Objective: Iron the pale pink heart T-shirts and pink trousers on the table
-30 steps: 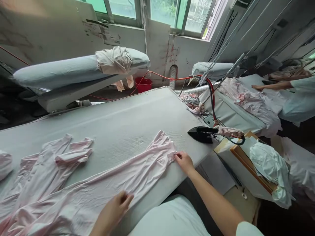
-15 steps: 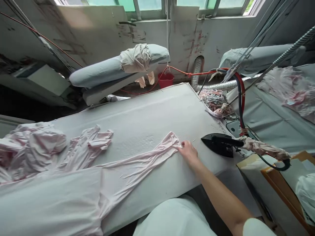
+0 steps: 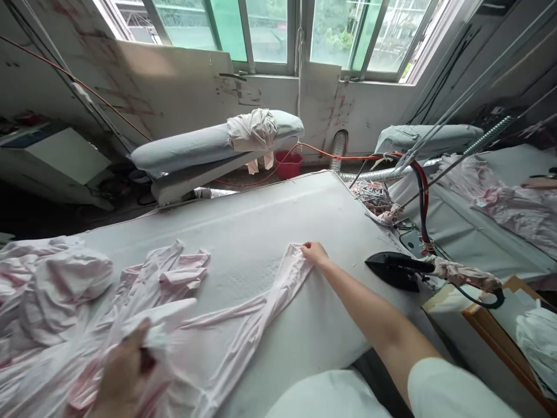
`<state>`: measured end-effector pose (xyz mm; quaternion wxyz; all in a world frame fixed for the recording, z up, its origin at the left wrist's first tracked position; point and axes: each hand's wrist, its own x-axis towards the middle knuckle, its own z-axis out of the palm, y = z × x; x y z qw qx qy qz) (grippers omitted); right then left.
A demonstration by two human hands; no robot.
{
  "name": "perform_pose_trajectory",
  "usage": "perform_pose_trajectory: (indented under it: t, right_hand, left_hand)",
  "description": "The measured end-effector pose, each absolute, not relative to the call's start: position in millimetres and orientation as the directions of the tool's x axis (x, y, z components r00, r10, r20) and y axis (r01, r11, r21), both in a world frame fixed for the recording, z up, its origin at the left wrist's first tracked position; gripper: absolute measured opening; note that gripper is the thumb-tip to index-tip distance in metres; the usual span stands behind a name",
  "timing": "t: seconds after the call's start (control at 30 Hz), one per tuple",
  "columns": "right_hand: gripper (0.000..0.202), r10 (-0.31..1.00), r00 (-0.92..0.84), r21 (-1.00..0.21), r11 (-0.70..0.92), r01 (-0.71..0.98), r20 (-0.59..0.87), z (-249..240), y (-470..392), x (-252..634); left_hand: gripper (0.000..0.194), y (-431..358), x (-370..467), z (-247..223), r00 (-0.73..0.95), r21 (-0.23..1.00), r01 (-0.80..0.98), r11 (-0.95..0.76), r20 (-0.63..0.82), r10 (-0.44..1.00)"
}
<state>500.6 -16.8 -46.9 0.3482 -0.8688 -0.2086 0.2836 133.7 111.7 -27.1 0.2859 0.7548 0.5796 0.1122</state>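
A pale pink garment [image 3: 272, 302] is laid across the near part of a white-covered worktop [image 3: 313, 331], its narrow end pinched in the right hand [image 3: 314, 253] between thumb and fingertips that are all but closed. From that grip, the long axis of the cloth is carried diagonally toward the lower left — where the left hand [image 3: 128, 360] is caught in a blur, low among loose folds. Whether the left fingers are curled around fabric or merely set against it cannot be told. The narrow end is matched to the right hand; the wide, rumpled body is reached more nearly by the left, with the slim length lying between the two.

The cloth is shown as thin and soft, gathered into lengthwise creases toward the grip. Beyond the left hand, more crumpled pink cloth [image 3: 163, 278] is seen in stiff-looking peaks, with a rounded heap of fabric [image 3: 65, 284] farther left. To the right, apart from the right hand, a black iron [image 3: 394, 270] is rested, its tapered tip pointed inward. Behind the worktop, a long padded board [image 3: 195, 136] is topped by a bunched beige cloth [image 3: 252, 129].
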Motion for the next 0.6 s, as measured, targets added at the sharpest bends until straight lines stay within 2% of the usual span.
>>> perform_pose_trajectory:
  t: [0.03,0.1,0.17,0.2,0.3,0.43,0.53,0.6]
  right_hand:
    - [0.007,0.564,0.761,-0.714,-0.672,0.197,-0.321,-50.4,-18.1,492.3]
    - [0.021,0.568,0.774,-0.692,-0.679,0.246,-0.281,-56.4,-21.2,477.0]
    - [0.031,0.562,0.779,-0.667,-0.696,0.265,-0.277,-59.8,-21.0,468.4]
    - [0.030,0.557,0.779,-0.656,-0.707,0.263,-0.288,-60.0,-19.8,467.7]
    - [0.014,0.577,0.735,-0.659,-0.713,0.241,-0.355,-53.2,-17.3,477.5]
    - [0.024,0.688,0.601,-0.773,-0.610,0.177,-0.406,-19.6,-21.3,500.6]
    - [0.030,0.801,0.434,-0.905,-0.416,-0.091,-0.412,19.9,-28.7,514.2]
    - [0.032,0.850,0.349,-0.909,-0.309,-0.279,-0.395,39.7,-41.9,520.2]
  left_hand:
    - [0.039,118.7,129.2,-30.2,0.289,0.643,0.759,-0.105,-0.187,0.939]
    - [0.031,127.0,131.4,-39.5,0.204,0.838,0.512,0.189,-0.333,0.921]
    - [0.045,129.9,146.0,-50.1,0.196,0.844,0.359,0.399,-0.487,0.851]
    - [0.052,130.2,156.0,-54.3,0.221,0.825,0.381,0.417,-0.520,0.825]
    - [0.058,128.8,188.1,-57.1,0.288,0.815,0.499,0.296,-0.478,0.830]
    - [0.054,118.3,235.1,-31.0,0.323,0.831,0.532,0.162,-0.376,0.869]
    - [0.051,98.3,279.5,4.2,0.365,0.896,0.425,0.129,-0.300,0.881]
    - [0.052,76.7,311.6,23.7,0.412,0.931,0.342,0.125,-0.268,0.871]
